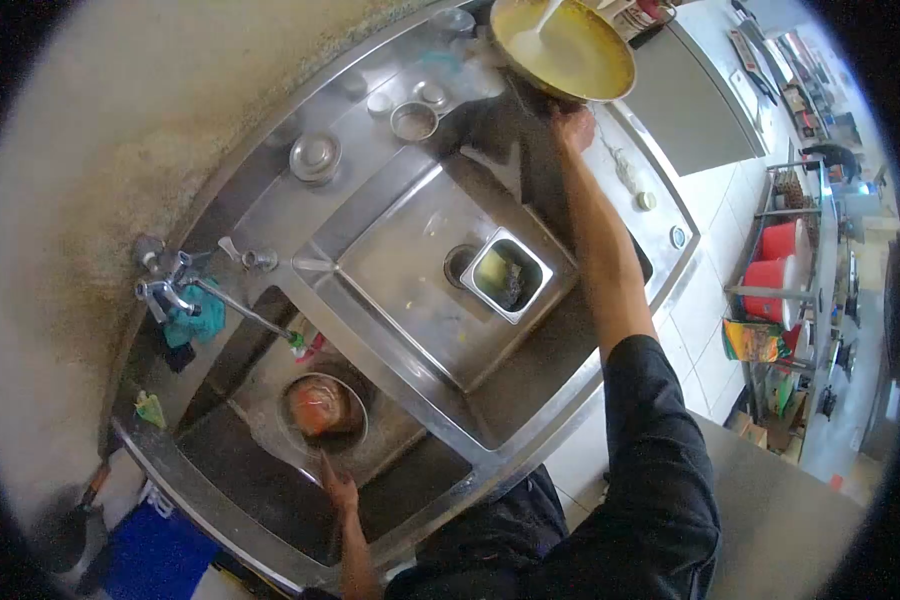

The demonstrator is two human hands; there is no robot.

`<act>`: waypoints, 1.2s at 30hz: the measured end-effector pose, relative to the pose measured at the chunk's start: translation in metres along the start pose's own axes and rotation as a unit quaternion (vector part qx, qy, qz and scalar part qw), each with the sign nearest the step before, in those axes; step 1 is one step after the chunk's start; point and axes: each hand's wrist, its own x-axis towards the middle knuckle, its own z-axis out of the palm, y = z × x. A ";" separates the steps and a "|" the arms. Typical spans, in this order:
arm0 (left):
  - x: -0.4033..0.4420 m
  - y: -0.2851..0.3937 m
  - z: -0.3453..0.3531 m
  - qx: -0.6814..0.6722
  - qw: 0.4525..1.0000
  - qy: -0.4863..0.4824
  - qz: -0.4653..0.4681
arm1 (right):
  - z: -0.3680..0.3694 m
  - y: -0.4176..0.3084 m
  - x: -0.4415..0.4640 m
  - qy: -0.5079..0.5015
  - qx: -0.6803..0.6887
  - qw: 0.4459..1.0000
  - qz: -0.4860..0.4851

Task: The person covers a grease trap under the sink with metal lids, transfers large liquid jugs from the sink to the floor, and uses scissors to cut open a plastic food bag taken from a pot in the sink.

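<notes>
The right hand [572, 128] is closed at the near edge of a wide, round pan [568, 60] with a yellow-stained inner wall, at the far right end of the steel sink unit [295, 283]; whether it grips a handle or the rim is hidden. The left hand [340, 487], fingers extended, is at the near side of a round, shiny metal bowl [361, 425] in the smaller left basin; how firmly it holds, or whether it only touches, cannot be told.

The pan holds a pale yellow, smooth-looking mass, with a white-handled utensil [542, 22] resting in it. Inside the bowl sits a rounded orange-red object [317, 405], its surface glossy. In the larger basin, a deep rectangular steel container [510, 310] stands beside the round drain, with something yellowish-green and dark wrinkled matter inside.

Along the back ledge stand a lidded round metal tin [315, 158] and a small open round metal dish [413, 121]. A crumpled turquoise cloth [196, 312] lies beside the chrome tap [169, 285]. The basin floors are brushed, dull metal; the wall behind is rough and brown-stained.
</notes>
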 end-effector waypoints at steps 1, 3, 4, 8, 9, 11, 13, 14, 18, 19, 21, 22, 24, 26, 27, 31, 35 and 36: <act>0.014 0.001 0.004 0.058 0.996 -0.001 0.061 | -0.003 0.001 0.000 -0.048 -0.023 0.998 0.023; 0.041 0.009 0.016 0.095 0.995 -0.026 0.032 | -0.007 0.012 -0.001 -0.004 0.006 0.999 -0.048; 0.051 0.013 0.020 0.072 0.994 -0.046 -0.065 | -0.007 0.021 0.003 0.001 0.045 0.990 -0.135; 0.105 0.008 0.049 -0.176 0.974 0.032 -0.135 | 0.005 0.003 0.030 -0.039 0.036 0.944 -0.325; 0.117 0.007 0.055 -0.260 0.954 0.059 -0.140 | 0.012 -0.006 0.025 -0.051 0.205 0.897 -0.388; 0.137 0.005 0.066 -0.419 0.890 0.095 -0.150 | 0.025 0.013 0.042 0.041 0.034 0.949 -0.312; 0.149 -0.001 0.077 -0.528 0.829 0.110 -0.148 | 0.022 -0.008 0.013 0.104 -0.034 0.935 -0.336; 0.151 -0.004 0.082 -0.564 0.806 0.110 -0.146 | 0.026 0.003 0.020 0.044 -0.049 0.958 -0.279; 0.146 -0.021 0.098 -0.653 0.736 0.105 -0.143 | -0.006 0.010 0.036 -0.063 -0.183 0.967 -0.165; 0.146 -0.027 0.099 -0.667 0.724 0.102 -0.143 | -0.003 0.008 0.035 -0.070 -0.264 0.948 -0.166; 0.149 -0.040 0.099 -0.688 0.704 0.092 -0.149 | -0.024 0.002 0.026 -0.161 -0.377 0.900 -0.147; 0.150 -0.047 0.098 -0.699 0.693 0.080 -0.160 | -0.010 0.039 0.054 -0.167 -0.319 0.915 -0.183; 0.149 -0.057 0.099 -0.710 0.676 0.083 -0.179 | 0.020 0.107 0.105 -0.100 -0.453 0.834 -0.298; 0.154 -0.059 0.107 -0.660 0.726 0.081 -0.175 | -0.003 0.084 0.079 -0.124 -0.431 0.826 -0.340; 0.153 -0.058 0.110 -0.660 0.724 0.086 -0.181 | -0.015 0.073 0.065 -0.137 -0.420 0.821 -0.361; 0.167 -0.037 0.102 -0.655 0.739 0.126 -0.095 | -0.033 0.107 0.083 -0.255 -0.433 0.851 -0.152; 0.155 -0.034 0.093 -0.662 0.734 0.120 -0.098 | -0.081 0.130 0.029 -0.355 -0.413 0.731 -0.411; 0.153 -0.034 0.091 -0.663 0.733 0.114 -0.102 | -0.085 0.136 0.003 -0.389 -0.184 0.882 -0.191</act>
